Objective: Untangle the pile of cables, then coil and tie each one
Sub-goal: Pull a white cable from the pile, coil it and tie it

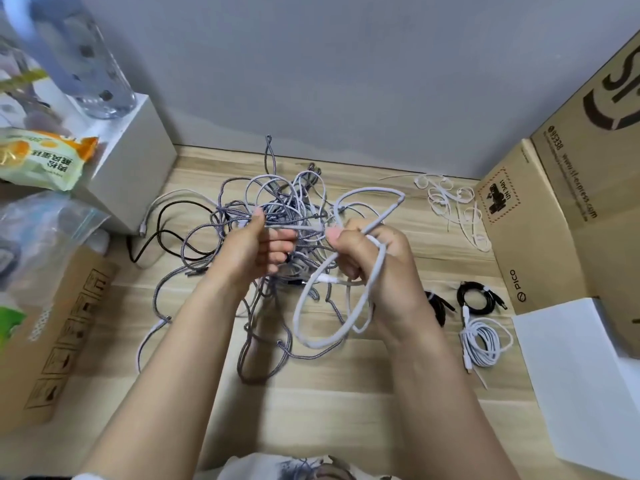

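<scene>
A tangled pile of grey braided, white and black cables [221, 237] lies on the wooden table in the middle of the head view. My left hand [256, 247] pinches a strand of it between thumb and curled fingers, lifted above the pile. My right hand [370, 258] grips a thick pale grey cable [363, 299] that loops above the hand and hangs in a long loop below it. A short stretch of cable runs taut between both hands. A coiled white cable [485, 341] and two coiled black cables [478, 299] lie at the right.
White cable ties [450, 202] are scattered at the back right. Cardboard boxes [540, 230] stand on the right with a white sheet [575, 375] in front. A white box [135, 168], a snack bag [38, 157] and another carton [52, 341] crowd the left.
</scene>
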